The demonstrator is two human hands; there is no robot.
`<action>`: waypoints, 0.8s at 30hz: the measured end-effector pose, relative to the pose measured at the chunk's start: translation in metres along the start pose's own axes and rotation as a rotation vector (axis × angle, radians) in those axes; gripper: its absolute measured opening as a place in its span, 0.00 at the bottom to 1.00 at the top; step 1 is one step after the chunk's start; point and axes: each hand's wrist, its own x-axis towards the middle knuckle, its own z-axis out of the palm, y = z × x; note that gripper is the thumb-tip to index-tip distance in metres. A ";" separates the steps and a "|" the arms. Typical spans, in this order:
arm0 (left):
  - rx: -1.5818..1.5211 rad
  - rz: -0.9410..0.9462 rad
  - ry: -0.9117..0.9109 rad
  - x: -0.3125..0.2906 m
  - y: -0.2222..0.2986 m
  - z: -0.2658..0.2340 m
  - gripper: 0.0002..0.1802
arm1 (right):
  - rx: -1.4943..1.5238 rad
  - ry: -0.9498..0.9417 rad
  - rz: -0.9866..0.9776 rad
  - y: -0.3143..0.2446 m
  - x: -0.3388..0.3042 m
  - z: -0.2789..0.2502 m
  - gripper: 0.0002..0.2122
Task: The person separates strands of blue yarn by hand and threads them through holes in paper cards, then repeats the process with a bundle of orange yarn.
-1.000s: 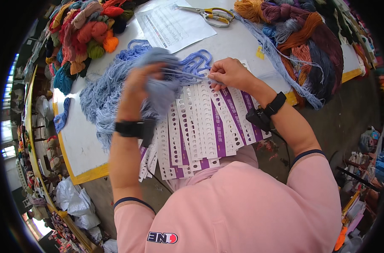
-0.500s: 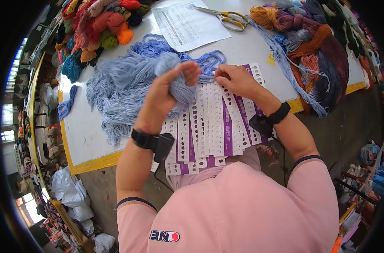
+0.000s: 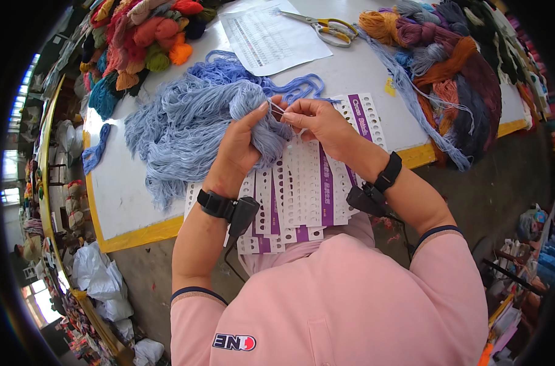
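Note:
My left hand is closed round the looped end of a thick light-blue skein of yarn, whose strands spread over the table to the left. Close beside it, my right hand pinches a few pale strands drawn from that skein between thumb and fingers. Beneath both hands lie several overlapping white cards with punched holes along their edges and purple stripes. Behind the light-blue skein lies a deeper blue skein, its loops reaching to the right.
A printed sheet lies at the back, with yellow-handled scissors on its right edge. Heaps of coloured yarn sit at the back left and right. Yellow tape lines the table edge. White plastic bags lie at lower left.
My right hand has moved left to meet the left hand and now pinches strands by the skein's loop. The left hand's loop of yarn has settled lower.

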 end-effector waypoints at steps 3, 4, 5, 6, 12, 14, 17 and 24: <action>0.132 0.096 -0.004 0.000 -0.003 0.003 0.20 | 0.020 -0.005 -0.021 0.004 -0.002 -0.002 0.04; 0.132 0.096 -0.004 0.000 -0.003 0.004 0.20 | 0.020 -0.005 -0.021 0.006 -0.001 -0.004 0.04; 0.140 0.103 0.002 0.000 -0.004 0.005 0.21 | 0.031 -0.027 -0.044 0.009 -0.001 -0.006 0.05; 0.147 0.111 0.008 0.000 -0.004 0.005 0.22 | 0.041 -0.052 -0.067 0.010 -0.001 -0.007 0.05; 0.164 0.106 -0.043 -0.002 -0.003 0.002 0.21 | 0.186 -0.117 -0.046 0.013 -0.002 -0.012 0.05; 0.110 0.085 -0.051 -0.002 -0.004 0.005 0.21 | 0.208 -0.102 -0.039 0.015 0.002 -0.016 0.05; 0.024 0.040 -0.081 -0.001 -0.003 0.001 0.22 | 0.168 -0.072 -0.017 0.007 0.003 -0.010 0.05; 0.038 0.005 -0.073 -0.001 -0.001 0.001 0.24 | 0.097 0.057 -0.090 -0.003 0.009 0.017 0.07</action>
